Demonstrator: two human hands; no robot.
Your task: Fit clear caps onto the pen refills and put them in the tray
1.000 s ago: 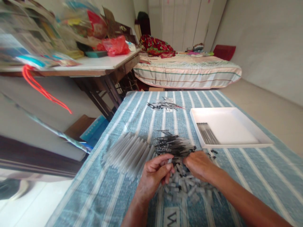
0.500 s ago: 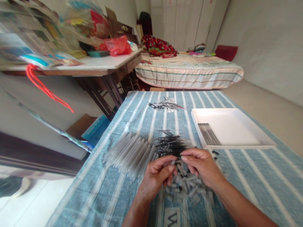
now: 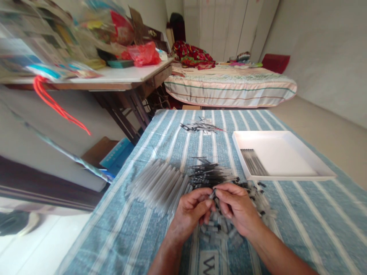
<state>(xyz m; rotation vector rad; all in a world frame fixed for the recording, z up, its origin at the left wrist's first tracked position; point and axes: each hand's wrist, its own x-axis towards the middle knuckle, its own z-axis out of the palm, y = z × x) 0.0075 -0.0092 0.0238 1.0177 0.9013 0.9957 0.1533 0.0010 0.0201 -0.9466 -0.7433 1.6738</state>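
My left hand (image 3: 191, 209) and my right hand (image 3: 235, 206) meet over the blue striped tablecloth (image 3: 120, 225), fingertips pinched together on a small grey pen part (image 3: 212, 194). Beneath my hands lies a heap of short grey caps (image 3: 229, 229). Just beyond them is a pile of thin black refills (image 3: 210, 175). A row of clear pen barrels (image 3: 159, 183) lies to the left of my hands.
A white tray (image 3: 289, 173) with a few finished pens (image 3: 254, 162) sits at the right. A small cluster of black parts (image 3: 200, 126) lies farther back. A cluttered desk (image 3: 123, 76) stands at the left and a bed (image 3: 229, 86) behind the table.
My right hand lifted off the cap heap and came left to meet my left hand. Both now pinch the small part between them.
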